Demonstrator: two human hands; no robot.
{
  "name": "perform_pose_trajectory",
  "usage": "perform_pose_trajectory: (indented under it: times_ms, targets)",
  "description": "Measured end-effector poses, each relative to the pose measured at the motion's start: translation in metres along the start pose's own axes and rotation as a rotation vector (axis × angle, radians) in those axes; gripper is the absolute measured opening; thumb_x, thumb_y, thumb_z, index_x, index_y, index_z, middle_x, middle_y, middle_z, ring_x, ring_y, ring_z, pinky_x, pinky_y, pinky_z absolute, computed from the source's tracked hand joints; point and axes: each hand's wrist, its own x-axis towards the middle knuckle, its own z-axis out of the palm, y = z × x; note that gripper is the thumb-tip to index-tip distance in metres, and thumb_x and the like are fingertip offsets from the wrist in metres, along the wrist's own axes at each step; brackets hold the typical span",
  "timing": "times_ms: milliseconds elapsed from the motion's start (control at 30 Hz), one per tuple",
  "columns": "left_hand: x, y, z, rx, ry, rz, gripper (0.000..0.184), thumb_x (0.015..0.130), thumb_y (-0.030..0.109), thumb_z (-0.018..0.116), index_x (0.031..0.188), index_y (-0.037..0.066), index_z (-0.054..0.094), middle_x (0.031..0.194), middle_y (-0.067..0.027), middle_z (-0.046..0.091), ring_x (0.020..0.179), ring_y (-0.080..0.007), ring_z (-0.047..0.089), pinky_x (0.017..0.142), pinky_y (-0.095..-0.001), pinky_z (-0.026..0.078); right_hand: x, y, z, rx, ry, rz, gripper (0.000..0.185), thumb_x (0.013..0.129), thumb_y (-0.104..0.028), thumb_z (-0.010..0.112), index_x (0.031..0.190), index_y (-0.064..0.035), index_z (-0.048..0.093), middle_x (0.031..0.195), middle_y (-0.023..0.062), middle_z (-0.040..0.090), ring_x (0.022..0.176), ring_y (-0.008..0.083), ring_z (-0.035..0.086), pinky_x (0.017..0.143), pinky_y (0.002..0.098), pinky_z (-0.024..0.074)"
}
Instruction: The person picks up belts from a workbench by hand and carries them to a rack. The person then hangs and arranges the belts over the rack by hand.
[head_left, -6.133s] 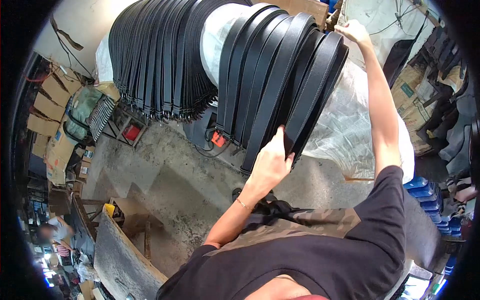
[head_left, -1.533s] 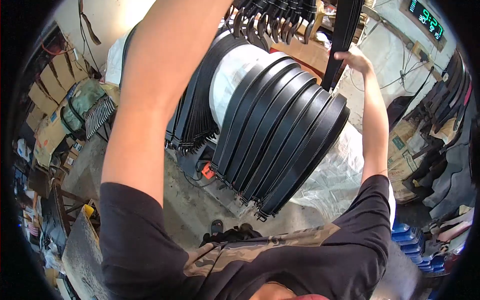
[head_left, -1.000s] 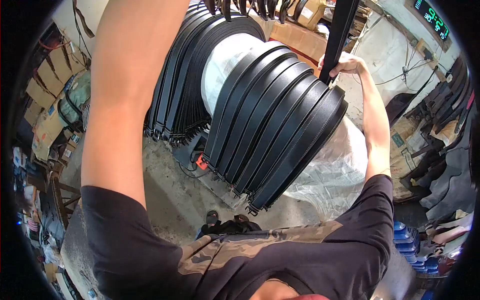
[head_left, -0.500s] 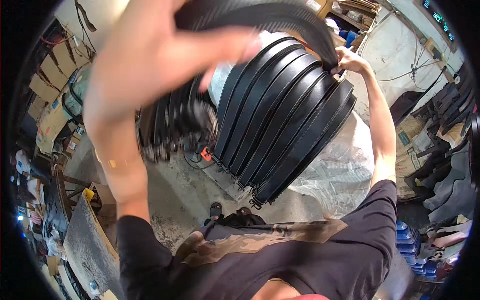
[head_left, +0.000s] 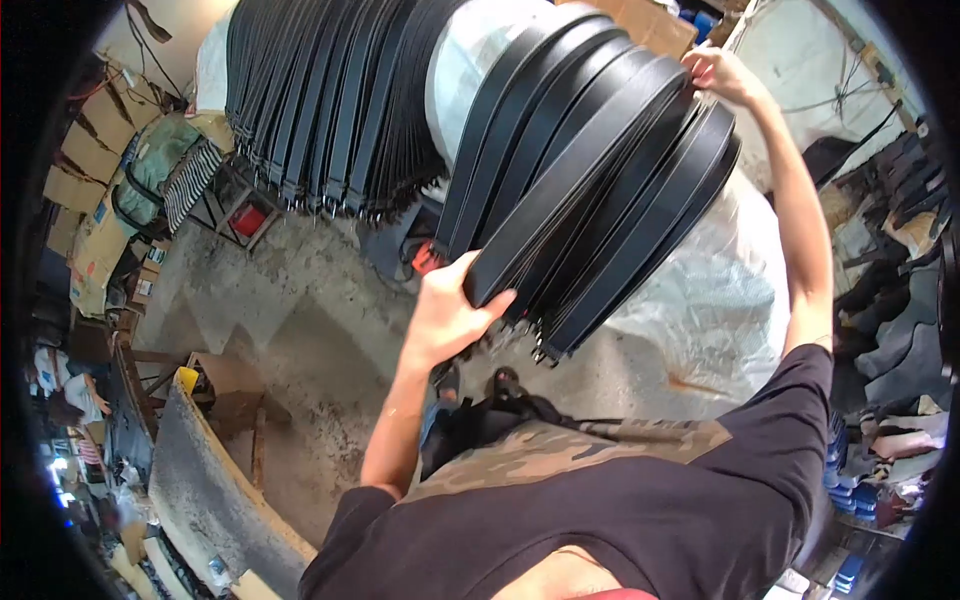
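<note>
Black leather belts [head_left: 575, 190] with pale edge stitching hang in thick folds over a white-wrapped bulky support. My left hand [head_left: 450, 312] is closed round the lower part of a front bundle of belts, thumb on the near side and the other fingers mostly hidden behind. At the top right of the same bundle, my right hand [head_left: 722, 75] has its fingers bent and pinched at the belts' edge. Metal buckles [head_left: 543, 350] dangle from the lower ends just right of my left hand.
Another dense row of black belts [head_left: 330, 100] hangs at the upper left. White plastic sheeting [head_left: 690, 300] covers the bulk on the right. A dark curved board [head_left: 205, 480] stands at the lower left, near a cardboard box [head_left: 225, 385]. Dark leather pieces [head_left: 905, 310] are piled at the far right.
My left hand has come down from high at the upper left to grip the belts' lower part. The bundle at my right hand now lies draped over the others.
</note>
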Motion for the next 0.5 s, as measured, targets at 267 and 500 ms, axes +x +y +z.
perform_pose_trajectory:
  times_ms: [267, 500]
  targets:
    - [0.031, -0.078, 0.07, -0.102, -0.041, -0.019, 0.052, 0.076, 0.021, 0.075, 0.112, -0.011, 0.056, 0.098, -0.0307, 0.066, 0.098, -0.0409, 0.066, 0.083, -0.0422, 0.052, -0.121, -0.234, -0.017, 0.128, 0.247, 0.121, 0.029, 0.08, -0.013, 0.077, 0.106, -0.0022, 0.069, 0.088, 0.0111, 0.073, 0.078, 0.0184, 0.069, 0.072, 0.0323, 0.0559]
    - [0.038, -0.065, 0.055, -0.238, -0.311, -0.164, 0.049, 0.077, 0.02, 0.074, 0.108, -0.009, 0.051, 0.087, -0.0311, 0.067, 0.086, -0.0417, 0.069, 0.071, -0.0437, 0.054, -0.193, -0.315, 0.132, 0.615, 0.164, 0.302, 0.028, 0.084, -0.008, 0.066, 0.11, 0.0028, 0.066, 0.088, 0.0143, 0.07, 0.081, 0.0202, 0.069, 0.074, 0.0317, 0.0558]
